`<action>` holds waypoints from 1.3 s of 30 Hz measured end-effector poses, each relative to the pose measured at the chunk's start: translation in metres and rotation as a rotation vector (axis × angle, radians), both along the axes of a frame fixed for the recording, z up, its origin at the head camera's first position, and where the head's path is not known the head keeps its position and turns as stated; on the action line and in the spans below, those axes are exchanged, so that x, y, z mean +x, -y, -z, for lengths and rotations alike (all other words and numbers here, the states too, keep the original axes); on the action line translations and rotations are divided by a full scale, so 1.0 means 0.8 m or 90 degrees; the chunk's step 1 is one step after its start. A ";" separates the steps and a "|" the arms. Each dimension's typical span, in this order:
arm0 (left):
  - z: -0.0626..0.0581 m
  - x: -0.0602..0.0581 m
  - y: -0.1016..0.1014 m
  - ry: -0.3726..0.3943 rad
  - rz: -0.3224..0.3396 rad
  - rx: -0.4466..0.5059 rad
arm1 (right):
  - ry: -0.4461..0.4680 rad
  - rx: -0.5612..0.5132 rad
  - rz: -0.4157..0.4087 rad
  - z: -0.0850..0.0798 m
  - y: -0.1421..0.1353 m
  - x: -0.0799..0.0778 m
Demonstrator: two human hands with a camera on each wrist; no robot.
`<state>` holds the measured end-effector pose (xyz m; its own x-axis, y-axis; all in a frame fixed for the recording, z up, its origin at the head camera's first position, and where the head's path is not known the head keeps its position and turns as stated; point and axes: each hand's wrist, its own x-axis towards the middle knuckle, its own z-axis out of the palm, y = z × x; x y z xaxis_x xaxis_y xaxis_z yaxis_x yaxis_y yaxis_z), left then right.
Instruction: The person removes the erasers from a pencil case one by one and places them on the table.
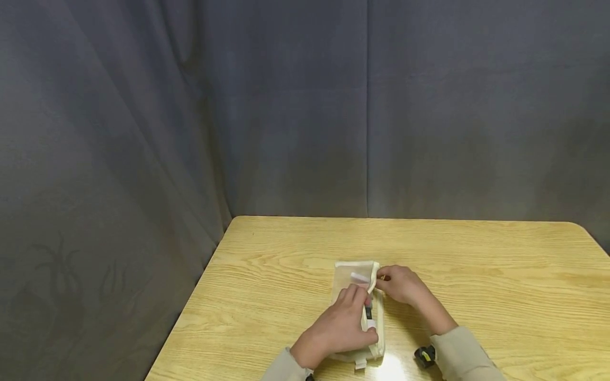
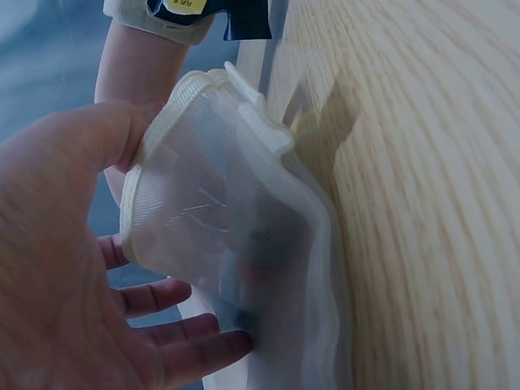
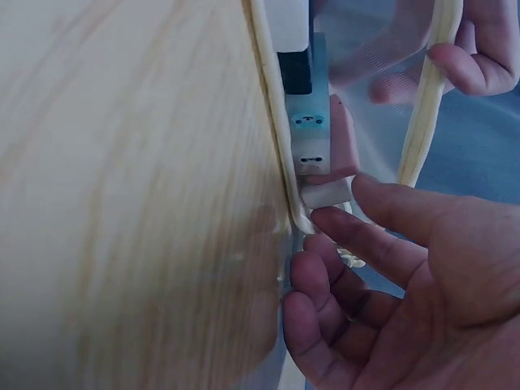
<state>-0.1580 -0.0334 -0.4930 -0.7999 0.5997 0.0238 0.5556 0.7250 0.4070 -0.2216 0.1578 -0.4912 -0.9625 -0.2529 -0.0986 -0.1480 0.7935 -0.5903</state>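
A see-through mesh pouch with cream zip trim lies on the table, its opening spread. My left hand holds the pouch's trimmed edge, thumb at the trim and fingers spread along the mesh. At the far end of the opening is my right hand. In the right wrist view its thumb and index finger pinch a small white piece just inside the trim; its kind is unclear. Beside it in the pouch lie a pale block with little printed faces and a black-and-white item.
The pouch rests on a light wood-grain table, with bare wood on both sides. Grey curtains hang behind the table and at its left. A black device with a yellow mark sits at the right wrist.
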 end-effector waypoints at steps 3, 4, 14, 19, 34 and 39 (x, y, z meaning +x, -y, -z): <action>0.001 -0.001 0.000 0.000 0.006 -0.005 | 0.004 0.008 0.004 0.000 0.001 -0.002; 0.001 -0.001 0.001 -0.001 0.008 -0.006 | 0.006 0.008 0.007 0.000 0.001 -0.002; 0.003 -0.002 0.002 -0.018 0.010 -0.009 | 0.009 0.007 0.016 0.003 0.001 -0.005; 0.002 -0.002 0.003 -0.001 0.006 0.001 | 0.014 0.007 0.020 0.003 0.002 -0.005; -0.009 -0.021 0.007 0.079 -0.018 0.010 | 0.001 0.021 0.000 0.002 -0.001 -0.007; -0.020 -0.019 0.001 0.080 -0.043 -0.047 | 0.008 0.006 -0.003 0.002 0.000 -0.009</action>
<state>-0.1732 -0.0343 -0.4771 -0.8323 0.5412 -0.1203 0.4532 0.7892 0.4144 -0.2285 0.1576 -0.4930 -0.9598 -0.2569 -0.1130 -0.1450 0.7986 -0.5842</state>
